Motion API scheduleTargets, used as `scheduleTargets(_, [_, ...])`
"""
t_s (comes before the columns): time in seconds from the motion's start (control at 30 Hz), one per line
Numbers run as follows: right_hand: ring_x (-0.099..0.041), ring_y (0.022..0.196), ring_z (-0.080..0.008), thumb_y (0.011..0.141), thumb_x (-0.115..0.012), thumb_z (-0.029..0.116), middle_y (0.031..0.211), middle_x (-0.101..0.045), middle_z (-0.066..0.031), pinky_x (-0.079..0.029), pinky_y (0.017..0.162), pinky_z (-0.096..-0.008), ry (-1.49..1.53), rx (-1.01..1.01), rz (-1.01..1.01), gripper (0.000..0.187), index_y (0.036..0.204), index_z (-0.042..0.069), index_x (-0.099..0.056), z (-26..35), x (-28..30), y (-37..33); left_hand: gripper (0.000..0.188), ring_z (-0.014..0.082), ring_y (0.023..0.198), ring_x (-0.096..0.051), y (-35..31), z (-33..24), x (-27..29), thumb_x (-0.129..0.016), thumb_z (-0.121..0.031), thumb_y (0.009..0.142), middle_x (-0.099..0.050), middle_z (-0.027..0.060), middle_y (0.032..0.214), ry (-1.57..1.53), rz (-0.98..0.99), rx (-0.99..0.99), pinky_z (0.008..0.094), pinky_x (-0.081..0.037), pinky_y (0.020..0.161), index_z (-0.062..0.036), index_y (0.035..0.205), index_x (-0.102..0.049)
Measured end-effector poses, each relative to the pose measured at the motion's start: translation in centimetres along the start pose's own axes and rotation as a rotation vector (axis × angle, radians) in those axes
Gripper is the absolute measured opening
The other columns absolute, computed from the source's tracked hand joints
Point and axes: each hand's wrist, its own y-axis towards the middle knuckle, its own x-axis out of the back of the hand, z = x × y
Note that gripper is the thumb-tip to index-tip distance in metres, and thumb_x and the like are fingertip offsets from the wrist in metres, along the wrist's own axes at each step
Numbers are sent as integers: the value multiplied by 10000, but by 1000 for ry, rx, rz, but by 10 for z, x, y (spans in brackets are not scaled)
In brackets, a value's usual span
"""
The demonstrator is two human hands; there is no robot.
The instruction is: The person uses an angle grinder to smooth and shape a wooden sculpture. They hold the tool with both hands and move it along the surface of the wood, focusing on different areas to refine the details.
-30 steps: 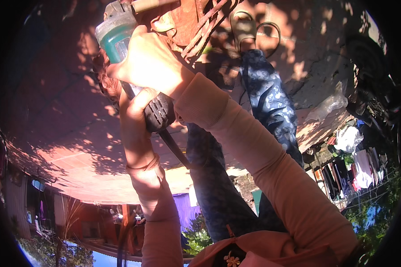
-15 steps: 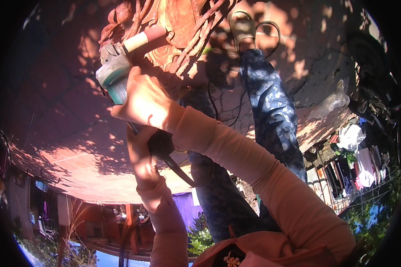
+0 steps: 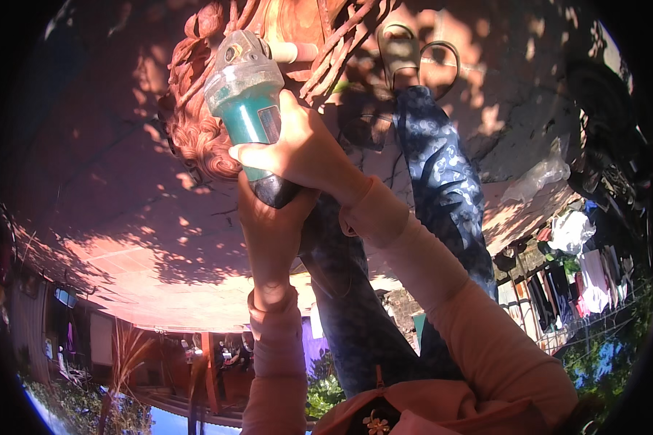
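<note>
Both of my hands grip a green angle grinder (image 3: 241, 116) with a grey metal head. Around its body wraps my right hand (image 3: 308, 148), thumb across the casing. My left hand (image 3: 274, 225) is closed around the dark rear end, closer to me. A pale, pinkish roller (image 3: 294, 52) sticks out sideways from the grinder's head. It lies over a reddish carved wood piece (image 3: 199, 134) with curls and branch-like strands; I cannot tell whether it touches the wood. The grinder hides part of the carving.
My leg in blue patterned trousers (image 3: 442, 159) stretches forward to a sandalled foot (image 3: 399, 54). A dark cable (image 3: 395, 163) lies on the paved ground. Further right are a clear plastic bag (image 3: 537, 177) and hanging clothes (image 3: 559, 290). A purple cloth (image 3: 315, 348) hangs behind.
Both hands and the grinder have moved right. The grinder has turned, so its green casing now shows more, and more carved curls are uncovered on the left.
</note>
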Motion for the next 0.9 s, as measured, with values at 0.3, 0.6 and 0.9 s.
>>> scheduleTargets(0.3, [-679, 825, -375, 657, -773, 356, 859, -646, -296, -544, 740, -397, -208, 43, 81, 751, 1054, -179, -428, 31, -9, 10, 493, 139, 913, -614, -1, 5, 7, -733, -55, 778, -612, 105, 1069, -345, -33, -67, 297, -507, 793, 23, 1197, -485])
scheduleTargets(0.6, [-679, 770, -372, 668, -765, 363, 814, -636, -310, -548, 696, -375, -274, -22, 55, 777, 1010, -258, -448, 23, -24, 37, 448, 156, 734, -642, 33, 7, 42, -701, -127, 736, -646, 102, 924, -400, 160, 146, 278, -524, 663, 34, 1124, -546])
scheduleTargets(0.9, [-674, 845, -380, 636, -756, 321, 895, -632, -310, -554, 760, -375, -254, 22, -27, 725, 1027, -218, -468, 43, -13, 66, 294, 163, 638, -615, 57, -31, 36, -647, -204, 794, -626, 86, 768, -312, 203, 57, 274, -503, 576, 30, 967, -612])
